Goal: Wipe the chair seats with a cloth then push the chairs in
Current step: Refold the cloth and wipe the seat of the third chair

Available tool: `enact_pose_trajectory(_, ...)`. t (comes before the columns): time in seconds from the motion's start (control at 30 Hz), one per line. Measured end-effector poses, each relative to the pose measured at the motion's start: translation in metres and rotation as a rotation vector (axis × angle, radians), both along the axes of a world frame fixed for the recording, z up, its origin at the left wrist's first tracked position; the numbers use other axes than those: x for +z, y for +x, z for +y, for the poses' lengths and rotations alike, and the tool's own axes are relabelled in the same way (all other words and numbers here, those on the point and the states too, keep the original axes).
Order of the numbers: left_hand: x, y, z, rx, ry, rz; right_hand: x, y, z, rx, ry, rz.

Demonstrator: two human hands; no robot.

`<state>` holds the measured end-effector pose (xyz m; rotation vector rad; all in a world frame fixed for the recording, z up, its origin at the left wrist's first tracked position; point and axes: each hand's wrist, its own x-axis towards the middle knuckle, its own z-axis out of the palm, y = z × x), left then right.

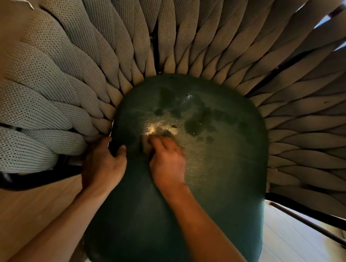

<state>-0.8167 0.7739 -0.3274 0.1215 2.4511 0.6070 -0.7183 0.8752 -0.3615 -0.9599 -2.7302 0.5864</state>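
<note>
- Seen from above: dark green chair seat (216,174), ringed at back and sides by thick woven cords (70,80), front edge open toward the camera.
- Gripped the seat's left edge: left hand (103,165), fingers curled over the rim, thumb on top.
- Pressed flat on the seat left of centre: right hand (167,161), fingers together on a small cloth (147,145), mostly hidden and blurred.
- Left bare: right half and back of the seat, marked with dark damp patches (192,124).
- Cut off at the frame: black chair frame (23,179) at left; wooden floor (11,212) below, pale flooring at right.
</note>
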Motion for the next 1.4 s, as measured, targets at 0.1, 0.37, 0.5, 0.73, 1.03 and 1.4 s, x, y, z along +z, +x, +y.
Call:
enact_pose_trajectory(0.1,0.002,0.001,0.006,-0.043,-0.042,0.01,0.001,0.037,0.033,-0.055,0.006,-0.002)
enact_pose_trajectory(0.37,0.002,0.007,0.011,-0.137,-0.079,0.139,0.007,0.134,0.115,-0.253,0.061,-0.097)
enact_pose_trajectory(0.5,0.002,0.005,0.015,-0.048,-0.025,0.109,0.007,0.168,0.149,-0.377,0.071,-0.114)
enact_pose_trajectory(0.73,-0.009,-0.001,0.008,-0.023,0.057,0.163,0.006,0.167,0.15,-0.526,0.008,0.013)
enact_pose_trajectory(1.03,-0.013,0.0,0.007,0.034,0.11,0.165,0.0,0.048,0.053,-0.171,-0.143,0.158)
enact_pose_trajectory(1.4,-0.008,-0.01,0.006,0.348,0.206,-0.001,-0.002,-0.077,-0.038,-0.006,-0.075,0.127)
